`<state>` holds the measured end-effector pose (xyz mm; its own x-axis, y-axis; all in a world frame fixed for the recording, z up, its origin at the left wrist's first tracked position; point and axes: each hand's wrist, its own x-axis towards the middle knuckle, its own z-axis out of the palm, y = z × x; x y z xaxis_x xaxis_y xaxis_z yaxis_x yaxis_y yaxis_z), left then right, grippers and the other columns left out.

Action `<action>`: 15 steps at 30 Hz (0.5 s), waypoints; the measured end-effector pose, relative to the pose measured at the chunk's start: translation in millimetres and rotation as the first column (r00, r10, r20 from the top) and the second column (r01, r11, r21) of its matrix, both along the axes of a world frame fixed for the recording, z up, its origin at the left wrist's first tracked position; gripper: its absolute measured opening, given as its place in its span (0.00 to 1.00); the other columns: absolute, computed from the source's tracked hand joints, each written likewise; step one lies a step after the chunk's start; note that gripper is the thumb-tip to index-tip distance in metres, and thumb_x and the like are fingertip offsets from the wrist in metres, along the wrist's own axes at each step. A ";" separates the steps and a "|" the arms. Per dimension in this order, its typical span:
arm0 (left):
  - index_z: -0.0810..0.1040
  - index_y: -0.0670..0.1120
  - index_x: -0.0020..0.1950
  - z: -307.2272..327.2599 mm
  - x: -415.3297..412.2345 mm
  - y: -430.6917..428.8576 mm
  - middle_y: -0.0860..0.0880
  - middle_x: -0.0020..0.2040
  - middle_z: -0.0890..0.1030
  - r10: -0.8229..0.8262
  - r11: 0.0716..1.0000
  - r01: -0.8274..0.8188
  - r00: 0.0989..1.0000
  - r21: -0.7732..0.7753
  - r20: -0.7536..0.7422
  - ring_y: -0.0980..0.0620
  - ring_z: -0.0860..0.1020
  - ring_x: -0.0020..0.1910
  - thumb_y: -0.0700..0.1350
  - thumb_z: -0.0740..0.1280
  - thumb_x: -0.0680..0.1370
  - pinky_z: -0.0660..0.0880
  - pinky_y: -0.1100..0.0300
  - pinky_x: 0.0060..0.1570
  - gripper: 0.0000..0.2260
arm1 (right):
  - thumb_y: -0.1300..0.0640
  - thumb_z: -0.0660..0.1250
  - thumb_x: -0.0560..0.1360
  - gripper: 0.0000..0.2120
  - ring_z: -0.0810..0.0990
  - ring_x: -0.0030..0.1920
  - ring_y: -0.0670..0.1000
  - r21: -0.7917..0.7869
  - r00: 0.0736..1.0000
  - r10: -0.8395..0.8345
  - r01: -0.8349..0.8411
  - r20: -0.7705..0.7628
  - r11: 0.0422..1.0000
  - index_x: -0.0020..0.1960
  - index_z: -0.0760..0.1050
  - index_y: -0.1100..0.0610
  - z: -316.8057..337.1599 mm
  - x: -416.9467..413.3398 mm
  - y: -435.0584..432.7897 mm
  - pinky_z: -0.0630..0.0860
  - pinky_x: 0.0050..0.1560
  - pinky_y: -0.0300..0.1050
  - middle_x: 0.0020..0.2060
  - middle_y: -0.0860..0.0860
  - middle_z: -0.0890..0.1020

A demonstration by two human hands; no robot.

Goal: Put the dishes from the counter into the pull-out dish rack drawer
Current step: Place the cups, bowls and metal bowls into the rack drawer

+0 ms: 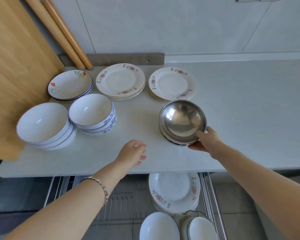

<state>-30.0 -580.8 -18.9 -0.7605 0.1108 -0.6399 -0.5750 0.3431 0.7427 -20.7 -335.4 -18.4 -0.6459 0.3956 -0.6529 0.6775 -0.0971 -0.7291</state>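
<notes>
My right hand (207, 140) grips the near rim of a stack of steel bowls (182, 121) on the counter (241, 110), thumb on top and fingers under. My left hand (133, 152) hovers over the counter's front part, fingers loosely curled, holding nothing. Two stacks of floral plates (120, 81) (171, 83) lie behind. At the left are shallow flower dishes (70, 85) and two stacks of white-and-blue bowls (92, 113) (44, 125). Below the counter the pull-out rack drawer (213, 196) is open and holds floral plates (174, 189) and white bowls (158, 226) (202, 229).
A large wooden cutting board (14, 63) leans at the left, with two wooden rolling pins (62, 32) against the tiled wall. The drawer's left wire section (118, 205) holds no dishes. The counter's right side is bare.
</notes>
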 end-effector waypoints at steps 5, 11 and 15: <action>0.57 0.58 0.73 17.4 29.1 -23.7 0.48 0.63 0.72 -0.004 0.986 -0.015 0.993 0.164 0.114 0.45 0.83 0.41 0.57 0.61 0.77 0.82 0.57 0.32 0.25 | 0.62 0.60 0.74 0.17 0.83 0.24 0.50 0.050 0.935 0.352 -0.354 0.044 0.934 0.62 0.68 0.52 15.9 51.0 -47.0 0.81 0.27 0.39 0.33 0.55 0.82; 0.67 0.54 0.59 -4.1 90.8 -102.1 0.50 0.47 0.80 -0.088 0.995 0.091 0.995 -0.045 0.054 0.52 0.83 0.31 0.50 0.58 0.80 0.81 0.57 0.27 0.08 | 0.61 0.59 0.73 0.22 0.83 0.27 0.49 0.040 0.760 0.644 -0.649 0.086 0.760 0.66 0.66 0.47 4.8 98.8 -114.8 0.82 0.34 0.40 0.24 0.48 0.82; 0.66 0.55 0.59 -40.9 123.3 -159.7 0.50 0.50 0.79 -0.041 0.992 0.053 0.994 -0.118 0.106 0.49 0.83 0.41 0.45 0.56 0.81 0.81 0.57 0.29 0.08 | 0.59 0.62 0.73 0.24 0.83 0.27 0.47 -0.042 0.682 0.723 -0.723 0.113 0.689 0.67 0.64 0.48 -32.4 120.9 -167.5 0.83 0.37 0.42 0.31 0.49 0.83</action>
<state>93.3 -740.6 -59.9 -0.6857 0.0626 -0.7252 -0.6273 0.4547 0.6323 100.3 -503.0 -50.8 -0.6556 -0.1595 -0.7381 0.6115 0.4614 -0.6428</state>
